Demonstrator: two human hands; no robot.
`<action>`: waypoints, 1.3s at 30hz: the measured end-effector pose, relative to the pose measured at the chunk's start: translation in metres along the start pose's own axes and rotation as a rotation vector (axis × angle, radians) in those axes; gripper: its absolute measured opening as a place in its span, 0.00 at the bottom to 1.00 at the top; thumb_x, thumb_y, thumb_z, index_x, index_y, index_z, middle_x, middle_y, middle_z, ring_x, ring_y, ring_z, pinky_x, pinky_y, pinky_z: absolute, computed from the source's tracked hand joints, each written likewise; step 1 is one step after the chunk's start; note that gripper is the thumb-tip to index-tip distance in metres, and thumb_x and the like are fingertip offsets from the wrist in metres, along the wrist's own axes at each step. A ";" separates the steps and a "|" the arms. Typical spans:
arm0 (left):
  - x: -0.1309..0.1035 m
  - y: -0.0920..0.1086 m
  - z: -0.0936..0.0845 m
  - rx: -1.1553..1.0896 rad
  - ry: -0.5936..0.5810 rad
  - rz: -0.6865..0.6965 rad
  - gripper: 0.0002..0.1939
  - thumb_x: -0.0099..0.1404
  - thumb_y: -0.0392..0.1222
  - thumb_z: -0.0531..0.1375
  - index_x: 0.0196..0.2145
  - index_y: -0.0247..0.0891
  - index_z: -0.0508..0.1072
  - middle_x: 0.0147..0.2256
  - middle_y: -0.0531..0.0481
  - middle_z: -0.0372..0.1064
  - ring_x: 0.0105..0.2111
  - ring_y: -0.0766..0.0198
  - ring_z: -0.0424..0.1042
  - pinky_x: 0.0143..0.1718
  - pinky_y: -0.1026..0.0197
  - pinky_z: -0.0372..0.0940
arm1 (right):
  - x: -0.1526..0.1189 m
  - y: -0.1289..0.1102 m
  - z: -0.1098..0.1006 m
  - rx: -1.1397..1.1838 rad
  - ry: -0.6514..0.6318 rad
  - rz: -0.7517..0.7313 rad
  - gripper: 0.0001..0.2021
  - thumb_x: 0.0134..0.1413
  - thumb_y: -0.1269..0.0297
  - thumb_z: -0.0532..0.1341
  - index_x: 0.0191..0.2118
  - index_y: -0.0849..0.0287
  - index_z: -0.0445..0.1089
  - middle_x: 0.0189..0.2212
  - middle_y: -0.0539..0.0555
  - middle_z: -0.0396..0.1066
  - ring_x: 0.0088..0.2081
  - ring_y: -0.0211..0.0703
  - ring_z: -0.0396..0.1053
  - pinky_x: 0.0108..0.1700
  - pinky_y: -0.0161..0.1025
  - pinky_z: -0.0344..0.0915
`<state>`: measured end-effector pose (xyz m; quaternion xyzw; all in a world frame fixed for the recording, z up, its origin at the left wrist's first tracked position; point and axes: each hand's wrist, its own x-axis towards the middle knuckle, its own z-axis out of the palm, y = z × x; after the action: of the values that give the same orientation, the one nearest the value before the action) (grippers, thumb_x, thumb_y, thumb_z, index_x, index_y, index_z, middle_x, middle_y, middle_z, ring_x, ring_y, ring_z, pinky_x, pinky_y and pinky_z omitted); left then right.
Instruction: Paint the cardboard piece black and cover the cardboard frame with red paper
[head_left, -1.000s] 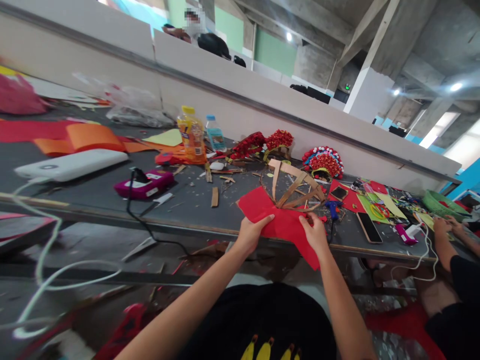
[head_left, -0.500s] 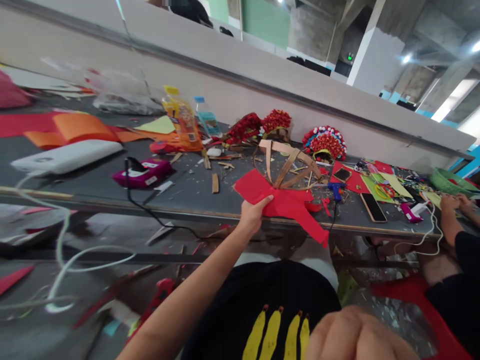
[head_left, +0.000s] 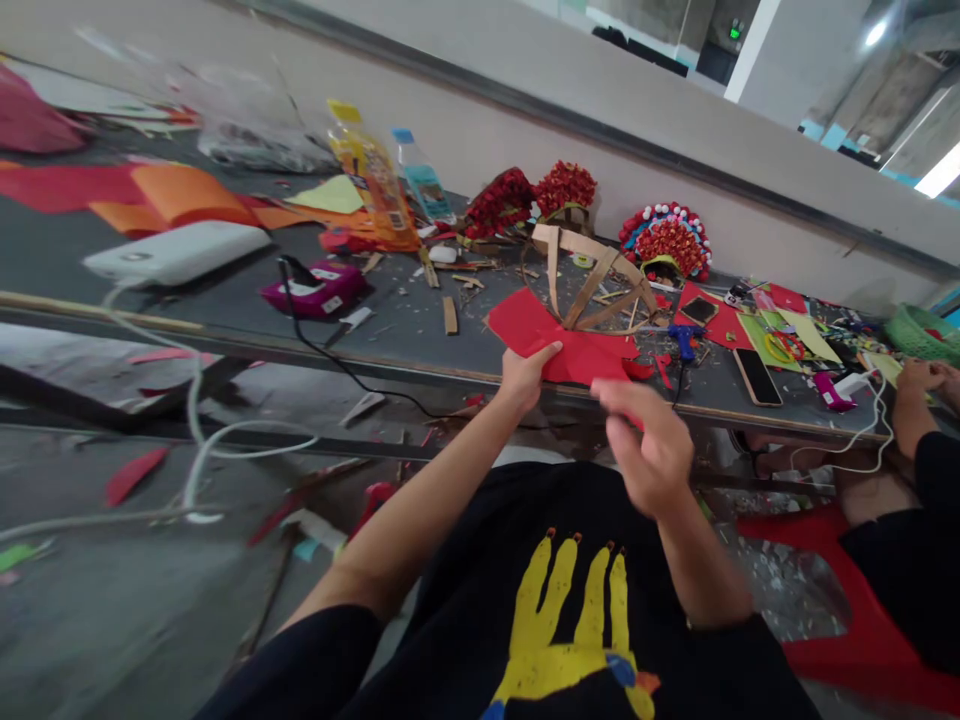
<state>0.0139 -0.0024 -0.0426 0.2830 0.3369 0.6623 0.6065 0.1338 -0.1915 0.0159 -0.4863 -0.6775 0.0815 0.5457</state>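
Observation:
My left hand grips the edge of a cut red sheet, thumb on top, at the front edge of the table. I cannot tell if the sheet is paper or felt. My right hand is a little blurred, its thumb and fingers apart and nothing held in it. Its fingertips overlap the sheet's right strip in view; contact is unclear. Just behind the sheet stands a dome frame of bent cardboard strips. A blue glue gun lies to the right of it.
Red decorated headpieces stand along the wall. A phone and a purple power block lie at right, near another person's hands. Leftward are bottles, a second purple block and a white power strip.
My right hand has come up from low in front of my body to the red sheet, its fingers now spread. The camera view has tilted down. My left hand keeps its hold.

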 end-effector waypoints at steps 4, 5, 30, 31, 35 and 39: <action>0.003 -0.002 0.000 0.002 0.001 0.002 0.24 0.34 0.38 0.73 0.33 0.34 0.77 0.34 0.45 0.79 0.34 0.56 0.77 0.44 0.53 0.72 | 0.073 0.073 0.025 -0.214 0.078 0.186 0.15 0.57 0.63 0.60 0.50 0.57 0.70 0.51 0.61 0.72 0.56 0.52 0.67 0.62 0.54 0.62; 0.004 -0.003 -0.001 0.002 0.007 0.001 0.24 0.34 0.37 0.73 0.33 0.34 0.77 0.34 0.45 0.79 0.34 0.57 0.77 0.43 0.53 0.72 | 0.077 0.089 0.029 -0.258 0.082 0.235 0.17 0.55 0.64 0.61 0.51 0.60 0.69 0.53 0.63 0.71 0.57 0.53 0.66 0.62 0.54 0.61; 0.074 0.036 -0.023 0.103 -0.057 -0.254 0.07 0.47 0.29 0.61 0.25 0.36 0.68 0.18 0.55 0.68 0.16 0.69 0.66 0.18 0.69 0.64 | 0.129 0.200 -0.060 -0.741 -0.004 0.922 0.20 0.52 0.63 0.68 0.49 0.67 0.68 0.48 0.66 0.72 0.52 0.54 0.70 0.54 0.50 0.66; 0.073 0.037 -0.025 0.111 -0.088 -0.250 0.10 0.44 0.27 0.62 0.26 0.36 0.69 0.19 0.54 0.70 0.17 0.69 0.68 0.20 0.69 0.64 | 0.130 0.202 -0.061 -0.727 0.002 0.944 0.19 0.56 0.62 0.66 0.50 0.66 0.68 0.49 0.63 0.71 0.51 0.51 0.70 0.54 0.51 0.67; 0.068 0.043 -0.033 0.121 -0.217 -0.237 0.20 0.37 0.21 0.63 0.30 0.36 0.71 0.27 0.50 0.76 0.25 0.64 0.75 0.28 0.65 0.70 | 0.138 0.206 -0.068 -0.625 0.088 0.999 0.18 0.62 0.57 0.60 0.54 0.61 0.66 0.52 0.59 0.68 0.50 0.47 0.70 0.50 0.50 0.71; 0.066 0.044 -0.040 0.119 -0.313 -0.250 0.22 0.33 0.17 0.62 0.28 0.34 0.72 0.32 0.44 0.78 0.33 0.57 0.78 0.35 0.61 0.72 | 0.139 0.203 -0.077 -0.443 0.234 0.975 0.17 0.63 0.57 0.60 0.52 0.60 0.67 0.50 0.57 0.69 0.47 0.45 0.71 0.48 0.48 0.72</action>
<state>-0.0513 0.0572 -0.0349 0.3737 0.3096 0.5087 0.7111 0.3224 -0.0161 0.0074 -0.8530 -0.3096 0.1257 0.4009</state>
